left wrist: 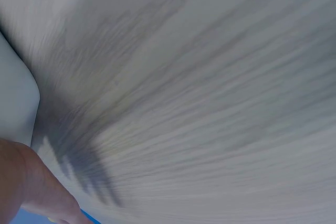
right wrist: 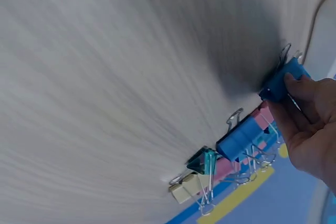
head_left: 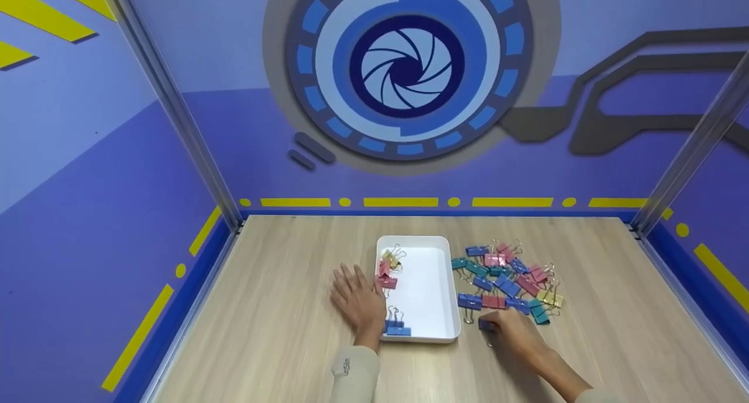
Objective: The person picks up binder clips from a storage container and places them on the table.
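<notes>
My right hand (head_left: 518, 333) pinches a blue binder clip (head_left: 485, 324) between thumb and fingers, just right of the white tray (head_left: 424, 292). In the right wrist view that blue clip (right wrist: 286, 80) shows its wire handles, and the thumb lies across its body. With fingers spread, my left hand (head_left: 357, 302) rests at the tray's left side. Along the tray's left wall lie a yellow clip (head_left: 388, 255), pink-red clips (head_left: 387, 282) and, near the front, blue clips (head_left: 399, 331). The left wrist view catches only part of the left hand (left wrist: 39, 187).
Right of the tray spreads a pile of blue, red, green and yellow binder clips, among them a blue clip (head_left: 470, 300), a red clip (head_left: 493, 302) and a green clip (head_left: 539, 312). Printed panels (head_left: 234, 134) and metal posts enclose the wooden table (head_left: 292, 274).
</notes>
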`<act>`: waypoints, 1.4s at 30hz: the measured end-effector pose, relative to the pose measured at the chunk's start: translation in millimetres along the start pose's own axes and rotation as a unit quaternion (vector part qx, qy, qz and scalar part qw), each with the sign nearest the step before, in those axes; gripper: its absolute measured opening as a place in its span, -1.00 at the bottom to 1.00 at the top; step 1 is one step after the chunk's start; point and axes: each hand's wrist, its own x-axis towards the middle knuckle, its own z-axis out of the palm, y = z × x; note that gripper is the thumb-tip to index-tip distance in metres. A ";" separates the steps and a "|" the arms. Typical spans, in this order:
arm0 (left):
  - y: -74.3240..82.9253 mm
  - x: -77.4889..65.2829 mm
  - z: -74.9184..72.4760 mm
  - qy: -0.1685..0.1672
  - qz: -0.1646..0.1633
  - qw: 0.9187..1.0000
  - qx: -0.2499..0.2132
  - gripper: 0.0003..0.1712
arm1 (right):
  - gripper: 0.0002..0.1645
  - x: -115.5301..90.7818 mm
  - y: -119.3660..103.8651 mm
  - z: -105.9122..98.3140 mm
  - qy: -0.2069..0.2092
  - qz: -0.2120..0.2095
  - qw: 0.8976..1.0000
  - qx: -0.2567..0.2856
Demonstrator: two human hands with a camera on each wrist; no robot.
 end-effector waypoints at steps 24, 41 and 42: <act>0.1 0.7 -3.1 -0.003 -0.004 1.000 0.005 -0.26 | -0.89 54.3 -46.5 -16.5 0.006 0.048 0.997 -0.063; -3.6 1.6 1.2 0.024 0.006 1.000 -0.005 -0.27 | -0.77 88.8 -115.1 63.8 -0.083 -0.081 0.982 0.148; -3.4 1.1 1.5 0.023 0.006 1.000 -0.004 -0.27 | -0.79 89.8 -115.3 67.6 -0.080 -0.085 0.982 0.149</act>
